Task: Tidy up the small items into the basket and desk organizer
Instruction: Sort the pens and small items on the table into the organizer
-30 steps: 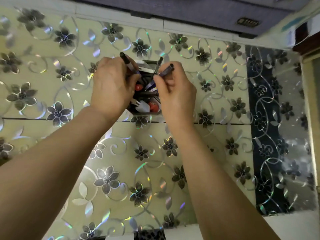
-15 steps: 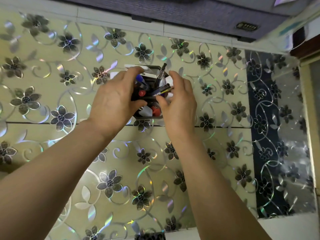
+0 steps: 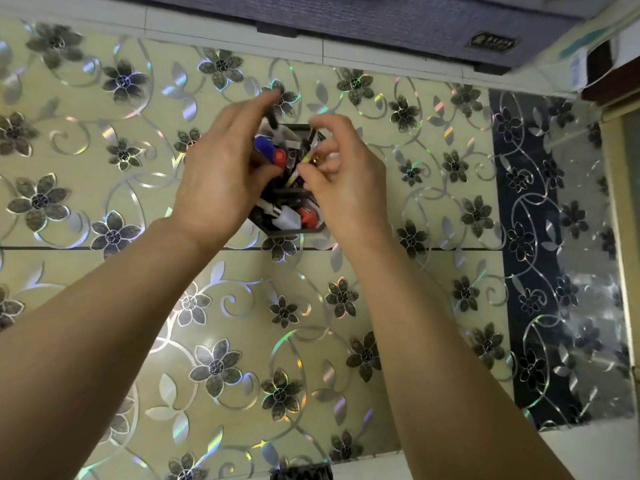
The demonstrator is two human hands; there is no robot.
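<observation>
Black desk organizer (image 3: 292,227) near table's (image 3: 433,209) far edge, crammed with pens; right hand (image 3: 341,188) pinching slim yellow pen (image 3: 302,165), left hand (image 3: 221,168) gripping dark marker (image 3: 270,120). Probably light, stiff, slick; best pinched mid-barrel

Both forearms are bare to the frame edge, the left hand (image 3: 221,178) and right hand (image 3: 346,188) ungloved.

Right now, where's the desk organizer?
In the head view the black desk organizer stands on the floral-patterned table, just above centre, between the left hand and the right hand, which partly cover it.
</observation>
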